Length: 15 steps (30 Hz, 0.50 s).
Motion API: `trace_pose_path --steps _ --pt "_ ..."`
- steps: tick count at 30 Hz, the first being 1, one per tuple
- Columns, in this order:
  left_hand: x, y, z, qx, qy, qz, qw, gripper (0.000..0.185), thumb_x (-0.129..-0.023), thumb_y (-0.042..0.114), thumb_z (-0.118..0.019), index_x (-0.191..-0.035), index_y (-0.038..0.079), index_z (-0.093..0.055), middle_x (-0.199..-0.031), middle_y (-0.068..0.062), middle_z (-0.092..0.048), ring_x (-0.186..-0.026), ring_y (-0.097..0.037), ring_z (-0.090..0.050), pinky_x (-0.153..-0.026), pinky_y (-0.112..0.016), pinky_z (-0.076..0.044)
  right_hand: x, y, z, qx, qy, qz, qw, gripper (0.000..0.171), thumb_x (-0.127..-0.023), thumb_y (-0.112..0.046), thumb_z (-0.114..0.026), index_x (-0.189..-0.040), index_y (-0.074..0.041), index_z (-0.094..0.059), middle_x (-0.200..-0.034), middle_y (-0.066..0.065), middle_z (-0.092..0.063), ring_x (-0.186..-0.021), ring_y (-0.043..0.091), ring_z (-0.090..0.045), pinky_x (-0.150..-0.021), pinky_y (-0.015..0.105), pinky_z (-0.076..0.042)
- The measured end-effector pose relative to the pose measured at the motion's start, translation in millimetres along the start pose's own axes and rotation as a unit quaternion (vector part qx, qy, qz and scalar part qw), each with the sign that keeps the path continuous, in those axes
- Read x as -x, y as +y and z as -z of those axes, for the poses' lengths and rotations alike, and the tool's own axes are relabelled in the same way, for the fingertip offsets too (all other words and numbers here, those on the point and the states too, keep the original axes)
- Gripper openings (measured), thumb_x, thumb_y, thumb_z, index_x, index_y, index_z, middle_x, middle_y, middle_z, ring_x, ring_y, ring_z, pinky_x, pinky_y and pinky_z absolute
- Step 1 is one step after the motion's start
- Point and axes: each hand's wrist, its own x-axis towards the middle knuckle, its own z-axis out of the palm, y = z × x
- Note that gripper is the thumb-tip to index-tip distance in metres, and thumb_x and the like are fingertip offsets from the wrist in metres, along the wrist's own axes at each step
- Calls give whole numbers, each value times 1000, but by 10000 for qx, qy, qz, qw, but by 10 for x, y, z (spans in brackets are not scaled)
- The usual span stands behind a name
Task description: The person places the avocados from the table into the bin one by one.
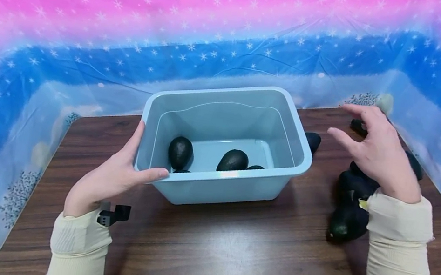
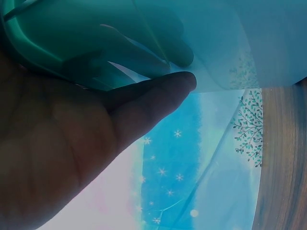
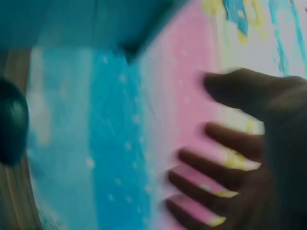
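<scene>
Head view: left hand [image 1: 113,176] gripped light blue tub [image 1: 290,119] at near-left corner, thumb over rim; avocados [image 1: 233,160] inside; right hand [image 1: 377,150] hovered empty, fingers spread, above avocado pile [image 1: 346,221] on wooden table [image 1: 230,251].
Left wrist: fingers [image 2: 158,96] flat against tub wall [image 2: 96,28].
Right wrist: fingers [image 3: 216,172] loosely splayed, blurred; dark avocado [image 3: 12,122] well apart.

Head view bright and even, soft glare on the table [image 1: 205,248] in front of the tub [image 1: 218,182]. Both wrist views dim; hands backlit, right one motion-blurred.
</scene>
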Motion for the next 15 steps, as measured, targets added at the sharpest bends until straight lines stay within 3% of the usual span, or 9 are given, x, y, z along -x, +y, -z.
trace_pose_path --steps 4,8,11,15 --pt "-10 9 5 -59 -17 -70 10000 108 -89 38 -70 -148 45 20 -158 18 15 -146 -22 -8 -106 -61 -28 32 227 163 672 -738 -991 9901 85 -91 -55 -60 -151 -4 -30 -145 33 -30 -131 52 -26 -97 68 -26" --pt "-7 20 10 -56 13 -36 10000 108 -89 38 -71 -147 47 20 -158 19 14 -145 -21 -9 -106 -60 -28 94 445 256 1075 -724 -1719 9766 92 -92 -61 -52 -152 2 -22 -146 38 -21 -131 57 -19 -94 72 -24" --pt "-5 20 6 -18 34 -16 10000 108 -89 38 -71 -147 48 19 -158 20 12 -145 -21 -11 -105 -60 -30 110 558 279 1151 -674 -1919 9723 92 -93 -62 -48 -152 4 -21 -147 38 -21 -132 57 -18 -95 72 -24" --pt "-4 9 -5 42 33 -53 10000 108 -89 36 -71 -147 49 19 -158 20 12 -145 -20 -11 -104 -60 -30 93 700 280 1210 -667 -1863 9727 91 -93 -61 -48 -150 7 -26 -142 41 -28 -130 59 -20 -103 70 -16"
